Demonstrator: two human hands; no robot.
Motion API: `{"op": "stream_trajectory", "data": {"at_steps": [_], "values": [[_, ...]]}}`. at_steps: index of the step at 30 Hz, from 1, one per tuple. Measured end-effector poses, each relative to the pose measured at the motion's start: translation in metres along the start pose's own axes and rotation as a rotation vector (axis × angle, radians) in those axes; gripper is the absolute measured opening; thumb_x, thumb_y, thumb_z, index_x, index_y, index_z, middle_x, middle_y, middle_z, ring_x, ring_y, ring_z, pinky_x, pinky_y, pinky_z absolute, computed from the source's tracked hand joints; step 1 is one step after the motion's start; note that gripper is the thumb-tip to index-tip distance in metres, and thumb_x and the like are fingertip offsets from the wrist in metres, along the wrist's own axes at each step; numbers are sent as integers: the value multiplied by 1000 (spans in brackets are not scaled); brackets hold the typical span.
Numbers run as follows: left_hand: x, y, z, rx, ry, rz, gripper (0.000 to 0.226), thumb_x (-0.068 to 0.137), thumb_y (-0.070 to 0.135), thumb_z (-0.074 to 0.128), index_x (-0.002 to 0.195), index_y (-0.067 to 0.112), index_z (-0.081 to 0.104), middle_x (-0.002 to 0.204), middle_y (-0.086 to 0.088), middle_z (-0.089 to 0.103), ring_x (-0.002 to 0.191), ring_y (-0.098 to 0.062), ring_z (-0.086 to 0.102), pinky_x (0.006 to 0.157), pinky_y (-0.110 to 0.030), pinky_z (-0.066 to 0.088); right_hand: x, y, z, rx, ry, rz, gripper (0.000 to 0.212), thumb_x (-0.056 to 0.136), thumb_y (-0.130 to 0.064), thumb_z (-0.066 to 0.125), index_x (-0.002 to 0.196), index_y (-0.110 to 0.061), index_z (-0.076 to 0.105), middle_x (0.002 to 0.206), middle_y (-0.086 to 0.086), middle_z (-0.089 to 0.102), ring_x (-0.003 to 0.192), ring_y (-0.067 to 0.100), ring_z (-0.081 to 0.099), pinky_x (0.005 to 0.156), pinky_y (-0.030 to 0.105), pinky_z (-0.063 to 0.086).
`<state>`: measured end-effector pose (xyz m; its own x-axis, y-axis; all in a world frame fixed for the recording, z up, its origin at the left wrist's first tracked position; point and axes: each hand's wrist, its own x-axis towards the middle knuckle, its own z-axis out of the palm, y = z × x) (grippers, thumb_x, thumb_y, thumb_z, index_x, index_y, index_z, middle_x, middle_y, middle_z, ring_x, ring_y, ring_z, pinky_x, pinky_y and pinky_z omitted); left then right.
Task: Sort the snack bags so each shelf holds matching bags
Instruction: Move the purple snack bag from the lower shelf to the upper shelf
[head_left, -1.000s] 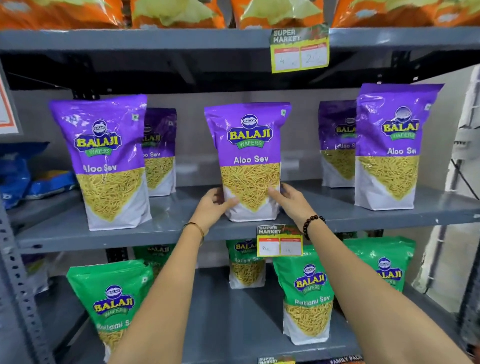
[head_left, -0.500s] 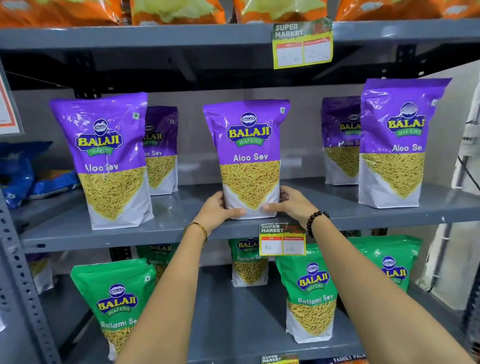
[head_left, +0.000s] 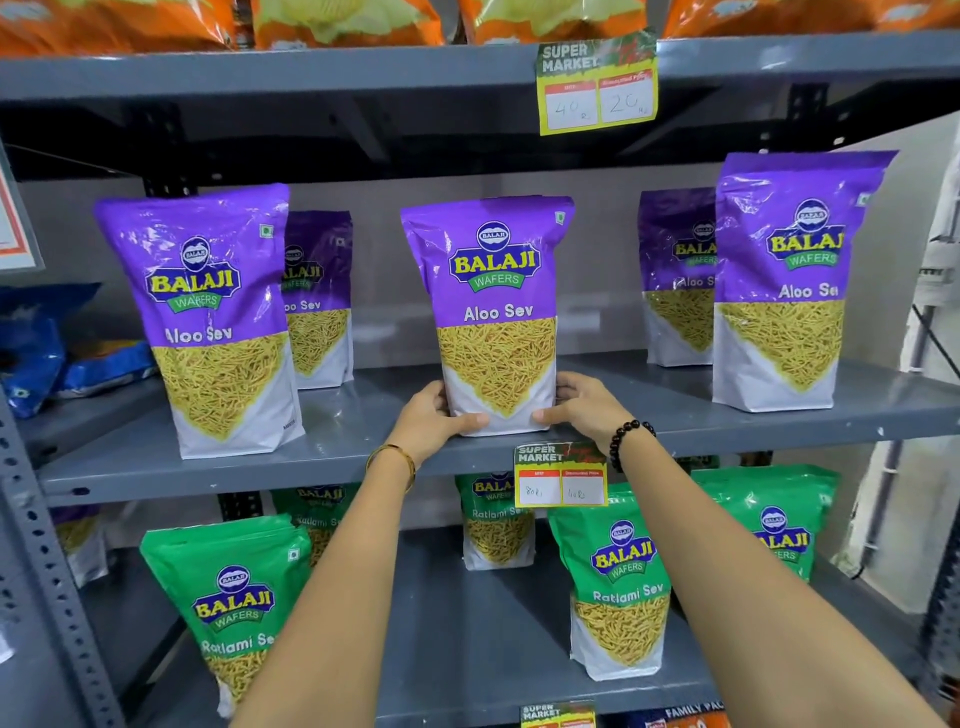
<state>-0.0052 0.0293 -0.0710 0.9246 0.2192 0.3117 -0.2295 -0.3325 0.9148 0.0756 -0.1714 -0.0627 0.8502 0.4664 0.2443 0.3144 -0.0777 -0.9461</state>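
Observation:
A purple Aloo Sev bag (head_left: 493, 291) stands upright at the middle of the grey middle shelf (head_left: 363, 467). My left hand (head_left: 434, 415) grips its lower left corner and my right hand (head_left: 582, 405) grips its lower right corner. Other purple Aloo Sev bags stand on the same shelf: one front left (head_left: 213, 312), one behind it (head_left: 319, 296), one front right (head_left: 789, 280), one behind that (head_left: 675, 275). Green Ratlami Sev bags stand on the shelf below, at left (head_left: 234, 597), at right (head_left: 618, 587), and more behind, partly hidden by my arms.
Orange bags (head_left: 343, 21) fill the top shelf. Blue bags (head_left: 36, 353) lie on the neighbouring shelf at left. Yellow price tags hang on the top shelf edge (head_left: 597, 85) and the middle shelf edge (head_left: 561, 475). A perforated grey upright (head_left: 47, 597) runs down the left.
Both hands have slid lower and further round the bottom corners of the middle purple bag, which now stands squarer and a little further back. The view has shifted slightly.

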Motion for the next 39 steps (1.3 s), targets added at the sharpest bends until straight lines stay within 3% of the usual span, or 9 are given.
{"op": "stream_trajectory", "data": {"at_steps": [4,12,21,26,39], "values": [[1,0,1,-1,10,-2,57,65,16,79,114,11,51,123,-9,62,110,-22,60,98,-37,47,0,0,0,2,7,5,51,68,2,72,116,-6,55,119,12,62,104,24,61,87,34,51],[0,0,1,-1,22,0,54,66,13,78,113,11,52,123,-10,61,109,-23,60,96,-35,48,0,1,-1,-6,18,17,53,65,2,74,114,-7,56,119,14,64,107,27,61,96,42,49],[-1,2,2,-6,28,3,56,68,9,77,117,7,50,125,-12,60,107,-22,59,89,-29,46,-3,-2,0,3,28,18,47,65,2,74,106,-14,58,115,11,64,105,26,62,94,41,51],[-1,2,2,-12,28,-6,55,67,8,77,116,7,50,126,-13,60,109,-23,59,92,-31,46,-5,-4,1,1,27,8,44,66,2,73,104,-14,57,114,11,64,102,24,62,88,35,51],[-1,3,1,4,14,-12,58,67,11,77,118,8,50,127,-12,60,113,-24,58,99,-36,46,-5,-4,0,-21,44,17,45,63,0,75,102,-15,59,113,9,66,106,25,62,98,41,48]]}}
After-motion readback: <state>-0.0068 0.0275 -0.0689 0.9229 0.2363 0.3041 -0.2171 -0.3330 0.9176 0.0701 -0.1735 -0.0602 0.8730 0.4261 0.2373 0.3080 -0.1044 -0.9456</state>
